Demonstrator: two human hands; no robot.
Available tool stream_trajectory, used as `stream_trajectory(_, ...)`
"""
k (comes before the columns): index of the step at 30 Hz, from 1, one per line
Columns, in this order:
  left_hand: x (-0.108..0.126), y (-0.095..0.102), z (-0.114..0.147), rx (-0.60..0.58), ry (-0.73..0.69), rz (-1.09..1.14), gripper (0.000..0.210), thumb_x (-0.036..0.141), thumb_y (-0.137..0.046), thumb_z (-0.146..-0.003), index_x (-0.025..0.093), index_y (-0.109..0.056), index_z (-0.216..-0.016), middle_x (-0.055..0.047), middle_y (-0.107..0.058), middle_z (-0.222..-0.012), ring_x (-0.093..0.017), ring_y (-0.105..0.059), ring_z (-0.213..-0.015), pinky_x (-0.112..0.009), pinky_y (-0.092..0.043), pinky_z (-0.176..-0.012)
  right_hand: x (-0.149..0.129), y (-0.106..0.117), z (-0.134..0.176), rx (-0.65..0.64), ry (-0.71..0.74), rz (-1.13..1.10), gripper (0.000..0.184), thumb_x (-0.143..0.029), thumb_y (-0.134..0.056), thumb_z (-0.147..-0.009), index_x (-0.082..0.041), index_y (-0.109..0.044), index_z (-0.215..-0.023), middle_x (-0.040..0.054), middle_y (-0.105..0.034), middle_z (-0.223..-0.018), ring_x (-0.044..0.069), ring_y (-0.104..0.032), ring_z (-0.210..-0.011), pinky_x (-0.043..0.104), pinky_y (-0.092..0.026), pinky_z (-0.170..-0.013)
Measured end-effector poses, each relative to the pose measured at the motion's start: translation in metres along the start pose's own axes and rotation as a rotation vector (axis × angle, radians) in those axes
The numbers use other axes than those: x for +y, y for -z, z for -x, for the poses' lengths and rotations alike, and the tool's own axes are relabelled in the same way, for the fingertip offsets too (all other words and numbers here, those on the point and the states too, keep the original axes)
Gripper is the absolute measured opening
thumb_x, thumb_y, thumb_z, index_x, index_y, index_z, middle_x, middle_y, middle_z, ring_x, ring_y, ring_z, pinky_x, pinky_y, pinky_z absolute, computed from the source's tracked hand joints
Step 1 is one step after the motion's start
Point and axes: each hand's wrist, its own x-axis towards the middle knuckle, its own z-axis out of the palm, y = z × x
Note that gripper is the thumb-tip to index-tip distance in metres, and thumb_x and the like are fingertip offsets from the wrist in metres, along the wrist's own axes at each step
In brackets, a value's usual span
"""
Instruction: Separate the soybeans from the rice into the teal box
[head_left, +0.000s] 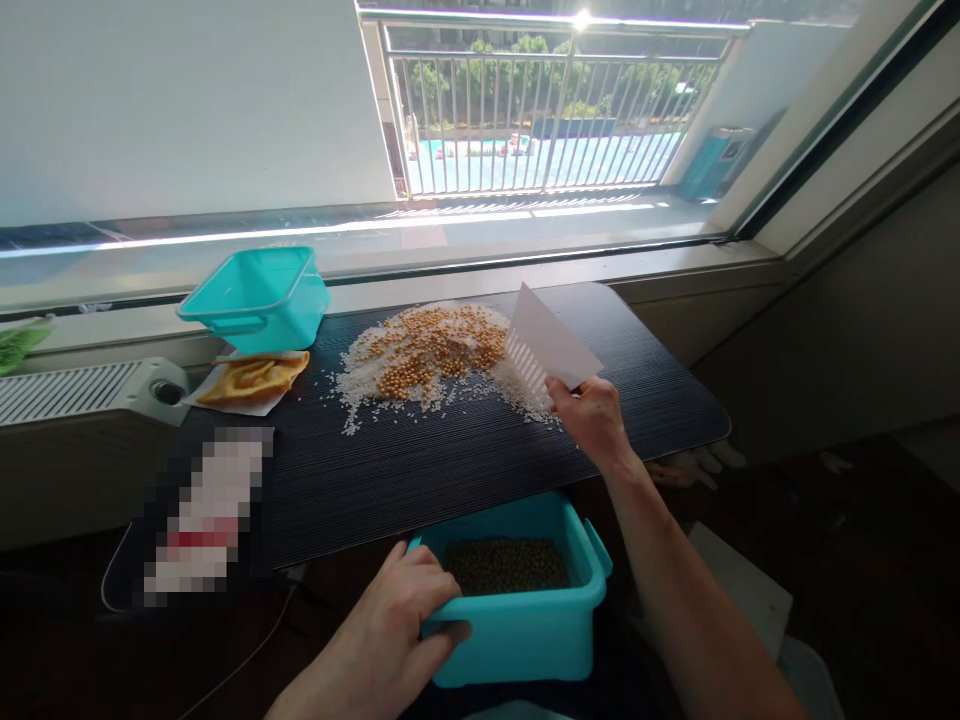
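Observation:
My right hand (pixel 596 415) pinches a thin white card (pixel 555 340) by its lower edge, thumb on the near side. The card stands tilted on the dark table (pixel 352 490), at the right end of a spread-out pile. White rice grains (pixel 360 390) form the pile's outer part, with yellow beans that look like soybeans (pixel 442 345) heaped over the middle. My left hand (pixel 412 610) is closed round the left rim of a teal plastic bin (pixel 517 645), just below the table's front edge. Small dark greenish beans (pixel 510 565) cover the bin's bottom.
Another teal bin (pixel 277 315) stands at the table's back left, by the windowsill. Before it lies a yellow-orange item (pixel 255 378) on white paper. A blurred-out packet (pixel 210 515) rests at the front left corner. A radiator (pixel 75 390) is on the left; a cable (pixel 247 655) hangs below.

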Motion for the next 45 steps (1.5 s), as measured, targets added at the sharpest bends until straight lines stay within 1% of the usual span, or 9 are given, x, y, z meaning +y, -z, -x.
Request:
stream_trajectory(6,0.001,0.0,-0.001,0.024,-0.011,0.005,0.015,0.012,-0.052,-0.084,0.019,-0.053,-0.07,0.0,-0.056,-0.085,-0.018,-0.051,-0.089,-0.032,-0.04,-0.087,-0.004,0.0,0.007,-0.048,0.046,-0.023,0.034,-0.042,-0.054,-0.078,-0.014,-0.072,-0.073,0.0111,-0.07,-0.065,0.026,-0.068,-0.071,0.029,-0.047,-0.059)
stream_trajectory(10,0.004,0.002,-0.002,0.023,-0.009,-0.016,0.016,0.012,-0.052,-0.083,0.019,-0.053,-0.069,0.0,-0.056,-0.083,-0.017,-0.053,-0.088,-0.034,-0.04,-0.094,-0.007,-0.001,0.014,-0.092,0.099,-0.035,0.034,-0.042,-0.054,-0.078,-0.015,-0.069,-0.065,0.0068,-0.066,-0.06,0.023,-0.065,-0.068,0.027,-0.045,-0.056)
stream_trajectory(14,0.005,0.001,-0.002,0.009,-0.008,-0.028,0.013,0.012,-0.053,-0.083,0.02,-0.055,-0.072,0.001,-0.058,-0.082,-0.016,-0.055,-0.089,-0.041,-0.028,-0.109,-0.01,-0.001,0.018,-0.111,0.159,-0.034,0.032,-0.041,-0.055,-0.077,-0.014,-0.07,-0.067,0.0026,-0.061,-0.055,0.021,-0.062,-0.065,0.025,-0.043,-0.054)
stream_trajectory(16,0.005,0.001,-0.002,0.012,-0.014,-0.03,0.013,0.013,-0.054,-0.083,0.02,-0.057,-0.073,0.002,-0.059,-0.083,-0.016,-0.056,-0.09,-0.042,-0.024,-0.112,-0.011,0.0,0.019,-0.117,0.189,-0.042,0.031,-0.04,-0.055,-0.077,-0.014,-0.071,-0.069,0.0017,-0.061,-0.056,0.02,-0.062,-0.065,0.025,-0.043,-0.055)
stream_trajectory(21,0.007,0.003,-0.003,0.026,-0.021,-0.028,0.015,0.013,-0.056,-0.082,0.02,-0.053,-0.068,0.002,-0.06,-0.08,-0.017,-0.055,-0.091,-0.04,-0.027,-0.109,-0.011,0.003,0.024,-0.173,0.238,-0.093,0.032,-0.041,-0.055,-0.078,-0.015,-0.073,-0.073,0.0017,-0.065,-0.064,0.019,-0.062,-0.064,0.025,-0.044,-0.057)
stream_trajectory(27,0.009,0.003,-0.002,0.04,-0.037,-0.033,0.019,0.012,-0.058,-0.08,0.018,-0.048,-0.065,0.002,-0.058,-0.077,-0.016,-0.055,-0.089,-0.038,-0.029,-0.106,-0.006,0.009,0.03,-0.199,0.212,-0.101,0.034,-0.043,-0.057,-0.077,-0.014,-0.074,-0.074,0.0035,-0.069,-0.069,0.02,-0.064,-0.066,0.026,-0.045,-0.058)
stream_trajectory(34,0.007,0.001,-0.002,0.04,-0.073,-0.047,0.02,0.013,-0.058,-0.082,0.019,-0.048,-0.066,0.002,-0.059,-0.076,-0.017,-0.054,-0.088,-0.038,-0.031,-0.104,-0.01,0.019,0.032,-0.189,0.149,-0.079,0.034,-0.044,-0.057,-0.076,-0.016,-0.069,-0.061,0.0029,-0.065,-0.057,0.02,-0.062,-0.06,0.027,-0.043,-0.054)
stream_trajectory(40,0.01,0.003,0.0,0.043,-0.062,-0.045,0.021,0.012,-0.058,-0.083,0.019,-0.048,-0.065,0.002,-0.058,-0.075,-0.017,-0.053,-0.086,-0.039,-0.032,-0.103,-0.011,0.016,0.029,-0.195,0.158,-0.097,0.03,-0.041,-0.057,-0.075,-0.016,-0.071,-0.063,0.0025,-0.067,-0.059,0.021,-0.064,-0.065,0.026,-0.044,-0.055)
stream_trajectory(45,0.011,0.004,0.0,0.033,-0.047,-0.043,0.022,0.012,-0.059,-0.083,0.018,-0.047,-0.065,0.002,-0.058,-0.075,-0.016,-0.053,-0.087,-0.038,-0.031,-0.104,-0.015,0.017,0.025,-0.242,0.166,-0.13,0.029,-0.04,-0.057,-0.075,-0.017,-0.071,-0.063,0.0009,-0.062,-0.052,0.021,-0.063,-0.063,0.026,-0.045,-0.055)
